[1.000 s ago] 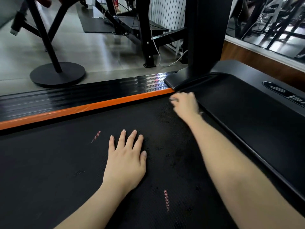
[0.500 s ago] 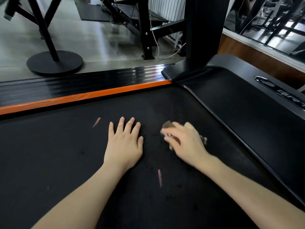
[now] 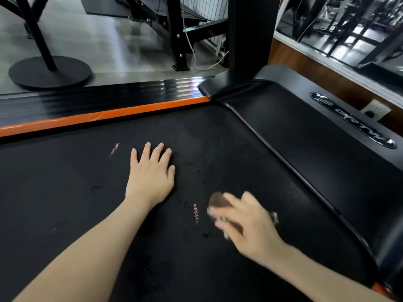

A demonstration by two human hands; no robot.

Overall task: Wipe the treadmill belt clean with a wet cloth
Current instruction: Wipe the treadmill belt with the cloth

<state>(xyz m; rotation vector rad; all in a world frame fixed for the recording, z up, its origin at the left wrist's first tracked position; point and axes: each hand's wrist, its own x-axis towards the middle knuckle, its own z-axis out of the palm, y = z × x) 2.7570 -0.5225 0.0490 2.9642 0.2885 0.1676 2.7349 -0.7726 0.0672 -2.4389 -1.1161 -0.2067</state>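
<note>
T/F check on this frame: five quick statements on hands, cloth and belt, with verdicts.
1. The left hand lies flat on the belt, holding nothing. True.
2. The cloth is under the left hand. False: it is under the right hand, which is motion-blurred.
3. The cloth is white. False: it is brown.
4. An orange strip runs along the belt's far edge. True.
5. Both hands are on the belt. True.
</note>
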